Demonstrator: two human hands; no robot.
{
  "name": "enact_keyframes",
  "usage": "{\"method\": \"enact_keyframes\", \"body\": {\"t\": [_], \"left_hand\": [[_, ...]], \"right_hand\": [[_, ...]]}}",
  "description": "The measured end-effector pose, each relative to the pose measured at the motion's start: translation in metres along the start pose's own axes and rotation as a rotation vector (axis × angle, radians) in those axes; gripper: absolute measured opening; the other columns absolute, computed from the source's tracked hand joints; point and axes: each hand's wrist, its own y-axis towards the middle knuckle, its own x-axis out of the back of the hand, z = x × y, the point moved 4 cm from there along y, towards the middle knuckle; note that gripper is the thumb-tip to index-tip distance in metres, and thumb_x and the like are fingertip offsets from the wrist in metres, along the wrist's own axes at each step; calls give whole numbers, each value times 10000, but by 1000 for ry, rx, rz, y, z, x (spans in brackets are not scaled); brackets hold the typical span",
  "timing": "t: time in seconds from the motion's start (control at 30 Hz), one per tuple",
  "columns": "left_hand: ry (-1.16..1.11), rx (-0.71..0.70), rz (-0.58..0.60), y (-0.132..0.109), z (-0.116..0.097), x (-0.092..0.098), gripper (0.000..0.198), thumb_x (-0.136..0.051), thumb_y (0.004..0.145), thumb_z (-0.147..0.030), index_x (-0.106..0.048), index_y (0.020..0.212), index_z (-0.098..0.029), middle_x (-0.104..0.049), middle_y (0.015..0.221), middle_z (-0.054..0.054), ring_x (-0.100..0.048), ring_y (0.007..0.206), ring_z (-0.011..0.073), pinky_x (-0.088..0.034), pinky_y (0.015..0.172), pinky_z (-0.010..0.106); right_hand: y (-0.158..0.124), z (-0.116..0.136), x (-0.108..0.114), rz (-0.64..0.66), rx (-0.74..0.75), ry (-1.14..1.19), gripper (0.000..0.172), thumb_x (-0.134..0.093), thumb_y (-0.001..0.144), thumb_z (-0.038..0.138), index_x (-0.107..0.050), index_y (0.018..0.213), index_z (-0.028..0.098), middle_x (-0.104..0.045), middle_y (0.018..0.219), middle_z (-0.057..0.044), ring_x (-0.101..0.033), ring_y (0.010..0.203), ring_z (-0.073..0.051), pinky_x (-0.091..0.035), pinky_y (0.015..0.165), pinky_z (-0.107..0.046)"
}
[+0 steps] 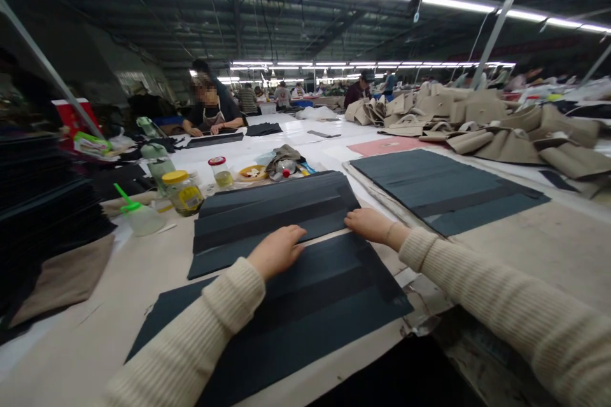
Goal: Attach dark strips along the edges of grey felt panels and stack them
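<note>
Two dark blue-green fabric panels with black bands lie one beyond the other in front of me. The far fabric panel [267, 222] rests on a small stack, and the near fabric panel [310, 305] lies by the table's front edge. My right hand [371, 226] pinches the right near corner of the far panel, fingertips bent over its edge. Above the gap between both panels is my left hand [278, 250], its fingers stretched loosely to the right with nothing seen in them. Its sleeve covers part of the near panel.
Another stack of dark panels [443, 187] lies at right, below a heap of beige pieces [506, 117]. A squeeze bottle [142, 219], a yellow-lidded jar [182, 194] and a red-lidded jar [220, 173] stand at left. A co-worker [214, 108] handles dark fabric across the table.
</note>
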Motion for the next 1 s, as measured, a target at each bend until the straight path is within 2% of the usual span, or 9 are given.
{"method": "enact_keyframes", "body": {"t": [0.1,0.23,0.43,0.57,0.63,0.67,0.73,0.83,1.0], "left_hand": [[-34,-56,-10,45,-23,-21,364,-474,800,-251,-523,1145,-146,-533,1205,99,-490,1103,219,-366,967,319],[-61,-19,-48,76,-28,-38,335,-484,805,-287,-553,1097,-140,-551,1149,114,-504,1058,240,-387,930,342],[-179,65,-139,89,-17,-46,254,-440,828,-263,-634,957,-163,-580,1043,101,-534,962,225,-392,888,339],[-343,161,-264,95,1,-50,262,-404,840,-266,-647,879,-176,-623,918,74,-562,884,197,-410,840,311],[-452,208,-348,95,11,-50,282,-390,842,-294,-641,864,-166,-639,836,56,-577,836,187,-431,793,294],[-510,230,-395,94,16,-48,303,-376,845,-315,-633,872,-157,-644,814,51,-582,818,183,-441,768,283],[-620,268,-499,87,27,-38,364,-331,856,-362,-607,925,-135,-649,812,50,-592,803,173,-455,731,264],[-749,294,-639,69,46,-5,424,-294,860,-418,-540,1029,-116,-652,861,58,-603,805,159,-469,725,259],[-801,327,-881,24,96,81,363,-328,862,-428,-483,1022,-141,-642,913,33,-600,823,141,-487,753,274]], "right_hand": [[6,2,-6,18,24,-10,207,-431,796,51,-619,868,99,-626,842,-119,-612,757,-191,-430,654,-277],[10,-6,-9,-2,-2,6,204,-431,820,123,-630,866,113,-635,832,-111,-616,733,-192,-426,638,-274],[13,-13,6,-89,-64,52,198,-432,822,174,-626,819,134,-618,833,-86,-584,769,-191,-412,678,-282],[4,-6,24,-307,-92,119,273,-339,890,228,-595,940,146,-578,963,-99,-514,920,-197,-374,820,-320],[-1,-2,22,-362,-93,208,301,-323,903,262,-598,952,148,-579,967,-99,-512,924,-193,-378,843,-323],[-3,-1,16,-339,-94,252,300,-338,899,267,-602,968,141,-580,993,-107,-516,938,-194,-385,853,-322],[-3,-1,0,-239,-105,307,306,-380,881,253,-587,1061,117,-553,1119,-133,-511,1020,-205,-391,892,-321],[-1,-3,-19,-170,-130,331,375,-391,874,239,-525,1188,85,-476,1259,-154,-473,1128,-206,-367,960,-306],[3,-3,-21,-138,-133,335,384,-372,882,251,-543,1178,77,-498,1252,-146,-467,1155,-200,-357,987,-295]]}}
